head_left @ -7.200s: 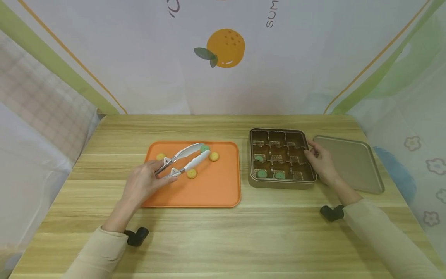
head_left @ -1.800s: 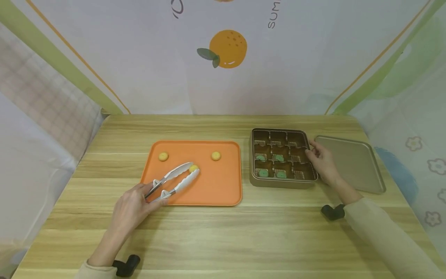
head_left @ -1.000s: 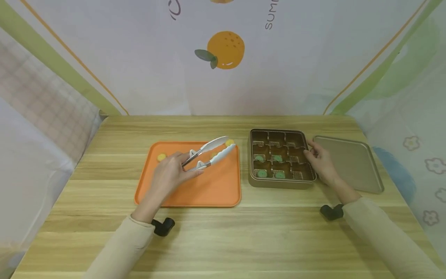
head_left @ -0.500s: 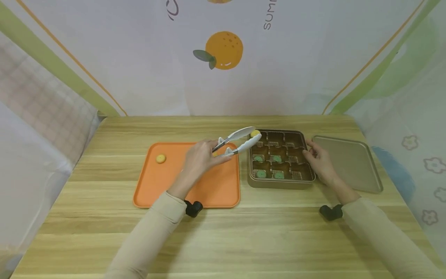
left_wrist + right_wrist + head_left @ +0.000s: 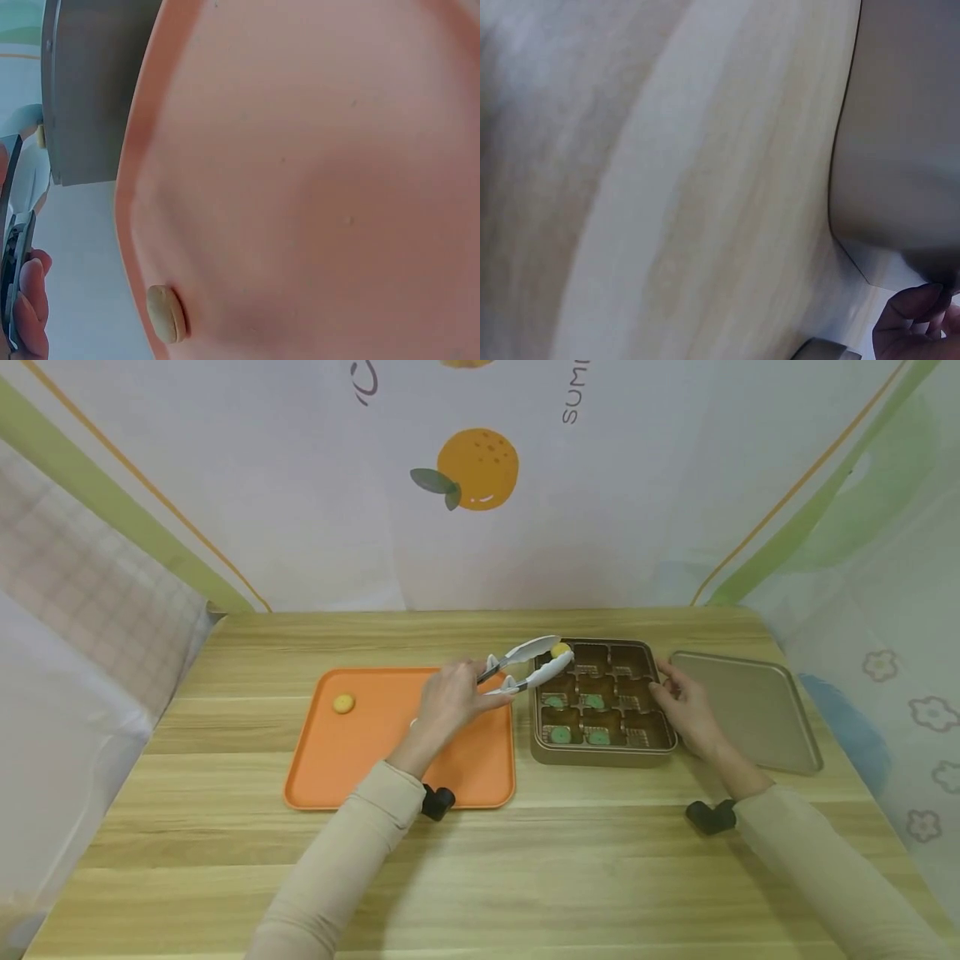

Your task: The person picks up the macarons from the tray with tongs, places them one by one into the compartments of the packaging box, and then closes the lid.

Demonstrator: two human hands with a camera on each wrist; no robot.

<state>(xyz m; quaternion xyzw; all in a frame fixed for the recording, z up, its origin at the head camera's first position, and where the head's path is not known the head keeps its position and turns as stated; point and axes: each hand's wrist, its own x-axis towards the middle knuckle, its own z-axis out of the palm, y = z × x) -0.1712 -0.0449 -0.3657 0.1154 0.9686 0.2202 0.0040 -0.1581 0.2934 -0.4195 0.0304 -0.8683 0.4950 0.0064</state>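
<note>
My left hand [image 5: 450, 700] grips a pair of white-tipped tongs [image 5: 536, 670] in the head view. Between the tong tips is a yellow cookie [image 5: 560, 650], over the far-left compartment of a brown tin [image 5: 600, 758] with a divided insert. Several green cookies [image 5: 560, 735] lie in the near and middle rows at its left and centre. At the tin's right wall, my right hand [image 5: 692, 708] holds the edge, thumb near the rim. On the orange tray [image 5: 337, 777] sits a yellow cookie [image 5: 343, 703]. The left wrist view shows another yellow cookie [image 5: 166, 313], hidden behind my left hand in the head view.
A flat brown lid [image 5: 757, 710] lies right of the tin, partly behind the right hand. Wooden tabletop [image 5: 570, 868] extends in front of the tray and tin. A printed white curtain [image 5: 330, 527] hangs along the far edge.
A green cookie went from the tray into the tin's middle compartment. The tongs then lifted a yellow cookie off the tray and moved right, over the tin. The right hand stayed put.
</note>
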